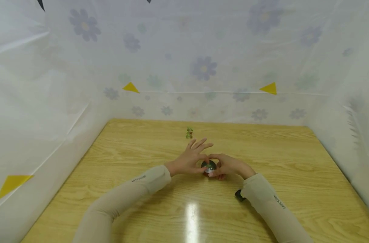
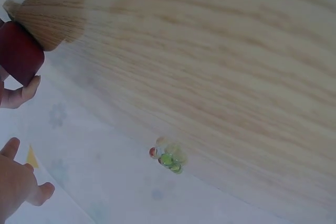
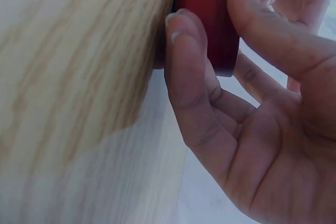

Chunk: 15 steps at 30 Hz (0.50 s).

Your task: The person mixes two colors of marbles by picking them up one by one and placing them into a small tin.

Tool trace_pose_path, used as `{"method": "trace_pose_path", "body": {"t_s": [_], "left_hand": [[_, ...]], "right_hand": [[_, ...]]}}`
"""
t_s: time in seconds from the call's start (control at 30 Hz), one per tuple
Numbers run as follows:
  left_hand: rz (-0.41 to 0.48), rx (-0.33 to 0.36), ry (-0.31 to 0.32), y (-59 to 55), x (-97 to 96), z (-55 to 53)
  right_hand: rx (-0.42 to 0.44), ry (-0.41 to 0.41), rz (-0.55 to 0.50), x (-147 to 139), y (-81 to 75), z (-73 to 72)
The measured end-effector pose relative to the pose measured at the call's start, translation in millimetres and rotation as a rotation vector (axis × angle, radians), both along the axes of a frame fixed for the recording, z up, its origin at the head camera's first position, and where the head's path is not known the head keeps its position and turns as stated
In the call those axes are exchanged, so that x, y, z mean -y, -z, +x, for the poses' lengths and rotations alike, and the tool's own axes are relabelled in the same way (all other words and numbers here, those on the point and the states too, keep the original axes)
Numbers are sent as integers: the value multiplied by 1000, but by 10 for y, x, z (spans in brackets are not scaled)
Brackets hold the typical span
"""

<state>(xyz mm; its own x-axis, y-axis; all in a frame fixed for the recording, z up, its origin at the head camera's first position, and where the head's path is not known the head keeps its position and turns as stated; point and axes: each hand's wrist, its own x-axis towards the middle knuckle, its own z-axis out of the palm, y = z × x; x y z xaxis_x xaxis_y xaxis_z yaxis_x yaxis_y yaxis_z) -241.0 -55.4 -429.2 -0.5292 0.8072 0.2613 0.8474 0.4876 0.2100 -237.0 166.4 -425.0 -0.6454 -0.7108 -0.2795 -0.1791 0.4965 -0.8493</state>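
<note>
A small round red container point(image 3: 212, 22) with a shiny dark top stands on the wooden table, between both hands. My right hand point(image 1: 231, 165) grips its side, fingers and thumb curled around the red wall in the right wrist view. From the other side, my left hand point(image 1: 189, 160) pinches near the dark top with thumb and index finger, while its other fingers spread away from it. In the left wrist view, the red container point(image 2: 21, 53) shows only partly at the left edge. The fingers hide much of it.
Beyond the hands, a little cluster of green and clear glass marbles point(image 1: 189, 132), with a reddish one, lies on the table point(image 1: 136, 145). White flower-patterned sheeting point(image 1: 172, 50) walls the back and sides. A small black piece point(image 1: 240, 195) shows beside the right sleeve.
</note>
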Motion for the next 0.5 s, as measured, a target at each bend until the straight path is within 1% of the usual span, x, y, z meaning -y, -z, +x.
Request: {"method": "trace_pose_path", "body": {"t_s": [0.1, 0.23, 0.3, 0.4, 0.5], "left_hand": [[32, 16, -4, -5, 6, -1], [81, -1, -21, -14, 30, -41], [96, -22, -38, -17, 48, -79], [122, -41, -77, -19, 84, -152], [148, -26, -138, -15, 138, -234]], "right_hand": [[2, 1, 4, -2, 18, -12], [0, -2, 8, -7, 34, -24], [-5, -4, 10, -9, 36, -28], [-7, -3, 14, -7, 33, -30], [0, -3, 18, 1, 38, -31]]}}
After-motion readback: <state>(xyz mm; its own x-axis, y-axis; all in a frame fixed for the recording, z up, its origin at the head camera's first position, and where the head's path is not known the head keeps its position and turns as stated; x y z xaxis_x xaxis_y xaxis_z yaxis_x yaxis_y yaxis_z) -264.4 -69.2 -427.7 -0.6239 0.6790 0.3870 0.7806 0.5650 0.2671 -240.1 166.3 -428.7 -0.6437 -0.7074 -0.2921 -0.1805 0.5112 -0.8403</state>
